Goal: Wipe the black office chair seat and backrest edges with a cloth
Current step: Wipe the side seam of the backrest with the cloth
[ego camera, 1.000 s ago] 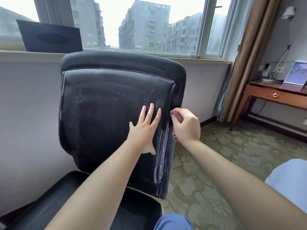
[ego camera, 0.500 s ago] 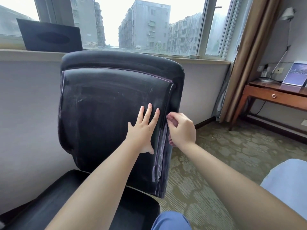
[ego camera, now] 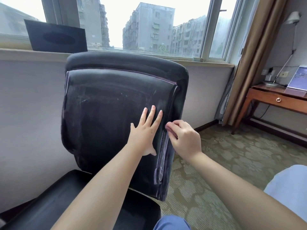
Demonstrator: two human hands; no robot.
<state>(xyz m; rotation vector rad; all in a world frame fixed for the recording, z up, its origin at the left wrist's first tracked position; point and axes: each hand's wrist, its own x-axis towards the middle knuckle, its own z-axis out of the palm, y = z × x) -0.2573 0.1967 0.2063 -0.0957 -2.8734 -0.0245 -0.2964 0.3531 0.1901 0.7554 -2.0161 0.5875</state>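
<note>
One head-worn wide-angle view looks forward and down, close over the chair backrest (ego camera: 116, 113).

No legible text, label, brand, number or sign observed. The card (ego camera: 298, 78) on the desk (ego camera: 275, 98) is too blurred to read.

The backrest (ego camera: 116, 117) stands upright close in front of the wall (ego camera: 29, 113) and windowsill (ego camera: 33, 53), leaving only a narrow gap behind it. A black box (ego camera: 56, 36) sits on the sill above its left corner. To the right of the backrest's right edge, open carpet (ego camera: 232, 155) runs to the curtain (ego camera: 259, 55) and the wooden desk (ego camera: 279, 100). The left hand (ego camera: 146, 131) lies flat on the backrest beside that edge; the right hand (ego camera: 184, 136) with a cloth (ego camera: 171, 130) fills the edge's middle. Below, the seat (ego camera: 49, 205) blocks the way.
</note>
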